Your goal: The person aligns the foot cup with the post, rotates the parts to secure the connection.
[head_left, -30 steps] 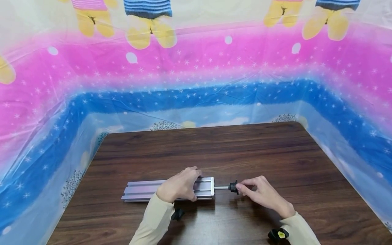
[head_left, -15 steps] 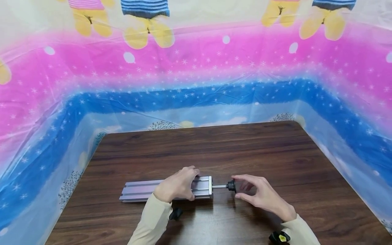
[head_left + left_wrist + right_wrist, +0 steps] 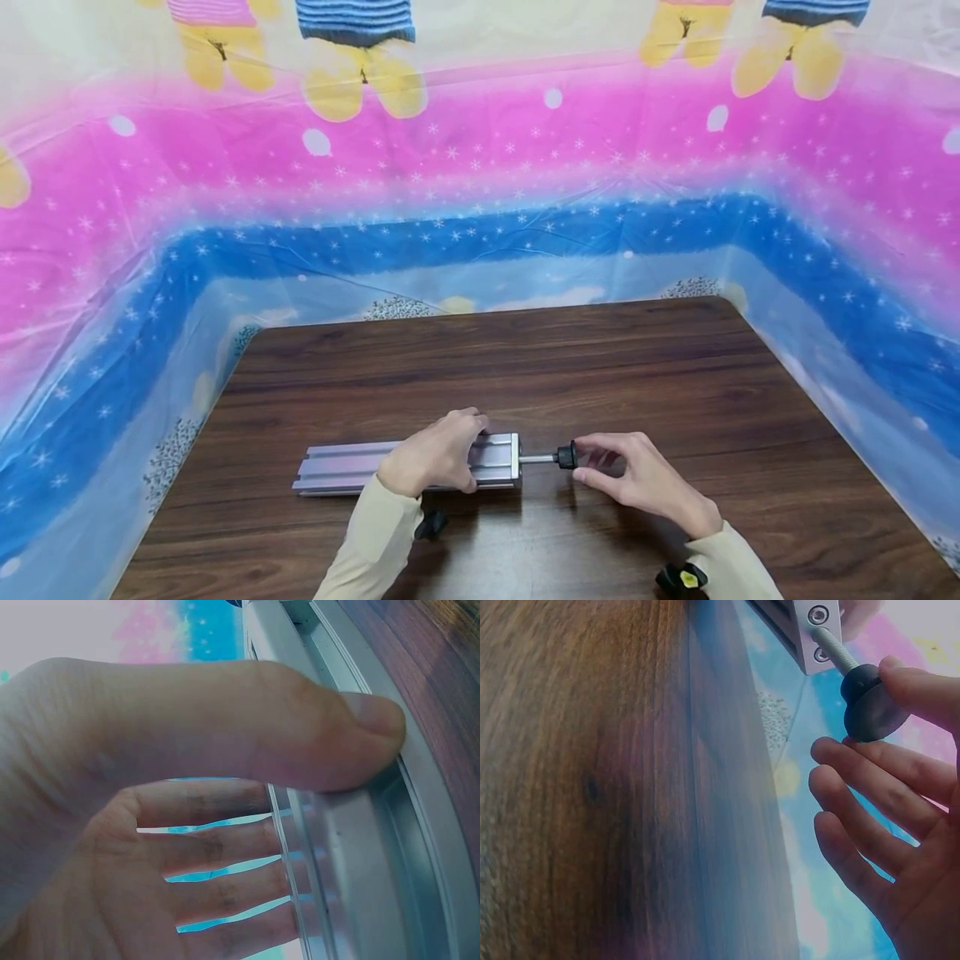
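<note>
Left: bar (image 3: 337,471), grooved, lying lengthwise across the near part of the worktop (image 3: 637,358). Its left end is free of either hand.

Left hand (image 3: 435,454): spans the bar towards its right end and grips it, thumb bent onto the near grooved face, 4 fingers at the far side (left wrist view).

Right end of bar: plate (image 3: 516,460). The right wrist view shows 2 screws (image 3: 818,614) in it, close to the rod. The rod (image 3: 537,457) stands straight out to the right; its thread shows in that view. A length of bare rod separates the plate from the foot (image 3: 567,455), black and flared, on the rod's outer end.

Right hand (image 3: 652,479): pinches the foot lightly by its rim, thumb on 1 side, fingertips on the other; remaining fingers spread and clear. Firmness of the pinch cannot be told.

Technique (judgement): the step looks like turning the foot and rod by the fingertips. Best done with the thumb and fingers opposed across the rim, in short turns, with no side load that could bind the thread. The left hand should hold the bar against twist, well back from the plate. Too light a pinch could slip on the rim.
</note>
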The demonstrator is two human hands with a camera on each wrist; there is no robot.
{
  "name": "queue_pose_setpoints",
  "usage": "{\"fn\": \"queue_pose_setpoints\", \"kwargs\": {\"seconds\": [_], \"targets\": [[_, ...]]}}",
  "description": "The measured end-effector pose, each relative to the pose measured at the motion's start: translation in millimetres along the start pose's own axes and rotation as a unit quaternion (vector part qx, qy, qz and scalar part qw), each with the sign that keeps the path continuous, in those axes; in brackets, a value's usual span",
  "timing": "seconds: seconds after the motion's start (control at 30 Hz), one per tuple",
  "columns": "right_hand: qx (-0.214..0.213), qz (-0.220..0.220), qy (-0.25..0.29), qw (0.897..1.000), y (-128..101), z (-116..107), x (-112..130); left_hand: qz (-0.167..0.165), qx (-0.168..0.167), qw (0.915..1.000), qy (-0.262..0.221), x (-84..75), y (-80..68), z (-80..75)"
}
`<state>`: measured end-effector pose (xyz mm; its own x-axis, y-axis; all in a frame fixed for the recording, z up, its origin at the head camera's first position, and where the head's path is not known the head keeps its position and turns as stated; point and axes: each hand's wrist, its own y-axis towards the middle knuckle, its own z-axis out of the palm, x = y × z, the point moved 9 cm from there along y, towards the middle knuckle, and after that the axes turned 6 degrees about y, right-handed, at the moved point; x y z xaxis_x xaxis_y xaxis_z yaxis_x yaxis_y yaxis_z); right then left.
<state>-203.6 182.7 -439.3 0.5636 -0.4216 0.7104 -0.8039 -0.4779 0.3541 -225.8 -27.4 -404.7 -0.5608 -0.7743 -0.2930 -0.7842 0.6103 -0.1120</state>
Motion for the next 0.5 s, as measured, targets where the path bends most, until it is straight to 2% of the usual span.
{"fn": "queue_pose_setpoints", "kwargs": {"seconds": [0.27,0.5], "targets": [[0.022,0.034,0.005,0.999,1.6,4.3,-7.2,-0.004,-0.001,1.0,0.007,-0.1,-0.1,-0.2],[0.02,0.03,-0.004,0.999,2.9,4.7,-6.3,-0.002,0.002,1.0,0.003,-0.7,0.0,-0.2]]}}
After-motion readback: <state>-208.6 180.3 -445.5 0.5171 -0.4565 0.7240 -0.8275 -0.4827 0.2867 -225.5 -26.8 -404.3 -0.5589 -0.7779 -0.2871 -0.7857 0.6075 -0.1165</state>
